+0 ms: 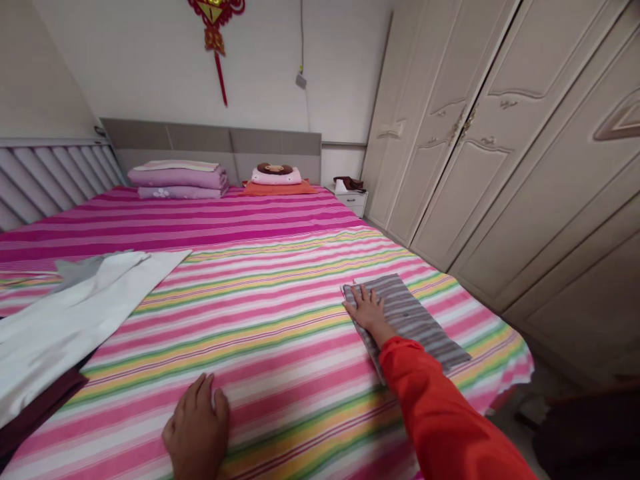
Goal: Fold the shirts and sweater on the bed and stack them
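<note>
At four o'clock, the right hand (367, 310) rests, fingers spread, on a folded rectangular grey-striped cloth (425, 327) atop a pink-white-yellow-green striped fabric bedspread (280, 333); at seven, the left hand (197, 427) is loosely open.

"Spread out on what?"
"On a bed (280, 293), striped pink, white, yellow and green nearby, magenta towards the headboard (275, 145)."
"Laid with what at the far end?"
"With folded lilac bedding (177, 179) at left and an orange cloth (280, 189) at right."
"And closer in?"
"With a white cloth (100, 307) at left, overlapping a grey cloth (75, 269) and a maroon cloth (50, 402), and a folded grey-striped cloth (413, 313) at right, near the edge."
</note>
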Demonstrator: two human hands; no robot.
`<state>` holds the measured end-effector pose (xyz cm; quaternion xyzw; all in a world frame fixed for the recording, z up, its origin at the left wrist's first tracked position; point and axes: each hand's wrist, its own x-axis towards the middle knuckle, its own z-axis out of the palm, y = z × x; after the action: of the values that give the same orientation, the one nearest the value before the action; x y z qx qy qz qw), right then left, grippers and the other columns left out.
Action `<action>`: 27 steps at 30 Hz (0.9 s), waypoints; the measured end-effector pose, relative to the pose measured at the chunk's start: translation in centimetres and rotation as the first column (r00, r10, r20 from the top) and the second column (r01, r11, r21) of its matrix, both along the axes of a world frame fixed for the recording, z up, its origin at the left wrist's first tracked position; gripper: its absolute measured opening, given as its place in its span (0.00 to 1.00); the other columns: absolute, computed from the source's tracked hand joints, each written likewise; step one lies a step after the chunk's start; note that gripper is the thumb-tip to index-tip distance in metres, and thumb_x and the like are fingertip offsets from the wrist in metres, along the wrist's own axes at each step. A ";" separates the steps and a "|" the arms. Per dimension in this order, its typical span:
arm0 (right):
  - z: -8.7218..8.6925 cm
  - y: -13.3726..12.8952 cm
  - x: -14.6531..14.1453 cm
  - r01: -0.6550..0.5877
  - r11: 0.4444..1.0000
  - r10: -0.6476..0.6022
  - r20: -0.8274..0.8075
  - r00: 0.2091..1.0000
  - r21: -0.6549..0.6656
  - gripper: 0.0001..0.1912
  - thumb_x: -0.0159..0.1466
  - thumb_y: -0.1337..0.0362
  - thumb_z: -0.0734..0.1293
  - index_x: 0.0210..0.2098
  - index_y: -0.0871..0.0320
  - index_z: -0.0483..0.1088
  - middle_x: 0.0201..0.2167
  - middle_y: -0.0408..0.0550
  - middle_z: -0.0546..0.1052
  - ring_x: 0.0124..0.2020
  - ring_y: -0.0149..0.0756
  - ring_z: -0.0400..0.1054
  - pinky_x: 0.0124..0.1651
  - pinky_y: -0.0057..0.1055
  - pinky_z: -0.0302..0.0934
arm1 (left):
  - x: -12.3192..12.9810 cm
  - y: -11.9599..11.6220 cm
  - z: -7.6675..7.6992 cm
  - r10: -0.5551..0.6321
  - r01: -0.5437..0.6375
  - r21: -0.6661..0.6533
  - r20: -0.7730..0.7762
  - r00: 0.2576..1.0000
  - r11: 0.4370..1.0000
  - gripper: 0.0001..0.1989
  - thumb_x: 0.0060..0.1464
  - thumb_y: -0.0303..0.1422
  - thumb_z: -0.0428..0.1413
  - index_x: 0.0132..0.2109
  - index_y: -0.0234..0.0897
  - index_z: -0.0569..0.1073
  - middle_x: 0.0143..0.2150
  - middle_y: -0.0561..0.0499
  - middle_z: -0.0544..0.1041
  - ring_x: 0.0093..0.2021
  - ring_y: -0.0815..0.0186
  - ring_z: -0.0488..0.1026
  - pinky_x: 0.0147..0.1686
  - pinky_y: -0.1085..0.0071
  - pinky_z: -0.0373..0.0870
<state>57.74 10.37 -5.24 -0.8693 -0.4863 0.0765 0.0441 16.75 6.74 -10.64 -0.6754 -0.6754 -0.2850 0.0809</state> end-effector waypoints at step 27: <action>-4.9 -15.1 -12.1 -0.328 0.811 0.318 0.105 0.942 0.484 0.29 0.68 0.50 0.53 0.61 0.56 0.66 0.65 0.56 0.64 0.67 0.50 0.54 0.62 0.51 0.54 | 0.5 -0.1 -0.5 -0.024 0.022 0.014 0.163 0.986 1.000 0.19 0.60 0.30 0.46 0.54 0.33 0.74 0.57 0.37 0.75 0.58 0.52 0.69 0.54 0.53 0.62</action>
<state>45.63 -4.74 -10.19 -0.7340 -0.6304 -0.0527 0.2471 17.23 6.66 -11.19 -0.6570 -0.6702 -0.3444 0.0265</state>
